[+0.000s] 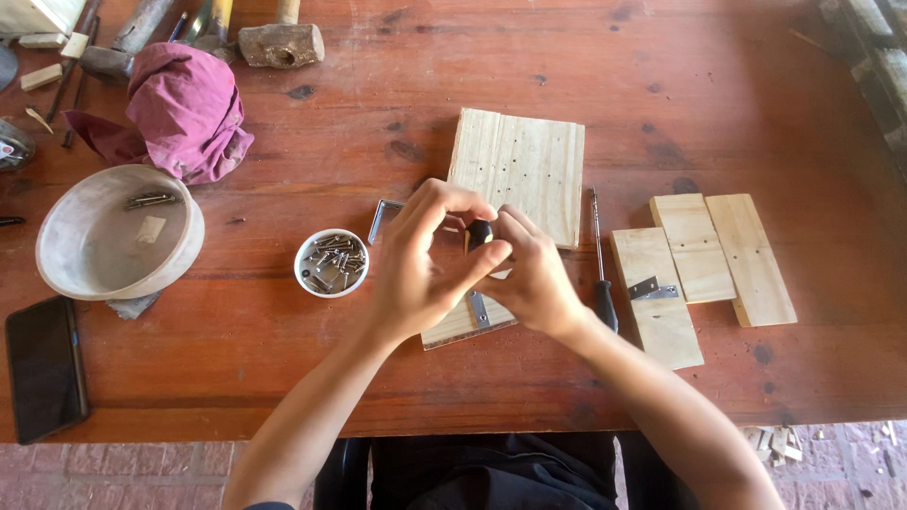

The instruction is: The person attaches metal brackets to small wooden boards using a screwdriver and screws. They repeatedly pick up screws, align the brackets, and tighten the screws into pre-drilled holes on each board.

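Observation:
My left hand (416,260) and my right hand (534,274) meet over a small pale wood board (460,324) with a metal hinge (479,308) on it. Both hands close around a dark, rounded tool handle (479,232) that stands upright between the fingers. The tool's tip is hidden by my hands. A larger pale wood panel (524,170) with small holes lies just behind them. A metal bracket (382,215) peeks out to the left of my left hand.
A small white cup of screws (331,263) sits left of my hands. A screwdriver (600,274) lies to the right, beside three wood boards (699,269) with a hinge (652,289). A large bowl (118,231), maroon cloth (184,109), hammers (279,42) and phone (42,366) lie left.

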